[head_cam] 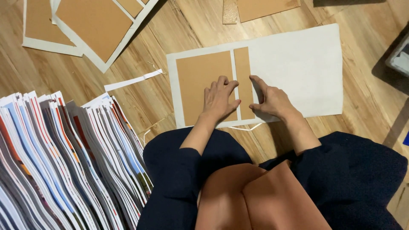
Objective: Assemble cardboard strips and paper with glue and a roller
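Here both hands (flat, fingers spread) press the narrow cardboard strip (pixel 243 83) between them.

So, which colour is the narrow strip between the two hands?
Light brown narrow strip, on the white sheet; head view.

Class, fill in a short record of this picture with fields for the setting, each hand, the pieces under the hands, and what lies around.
Setting: wooden floor, seen from above
Left hand: flat on the wide brown card
Right hand: fingertips at the narrow brown strip
Base: white sheet under both card pieces
Gap: thin white line between card and strip
Left side: fanned stack of printed sheets
Top left: more card-on-white covers
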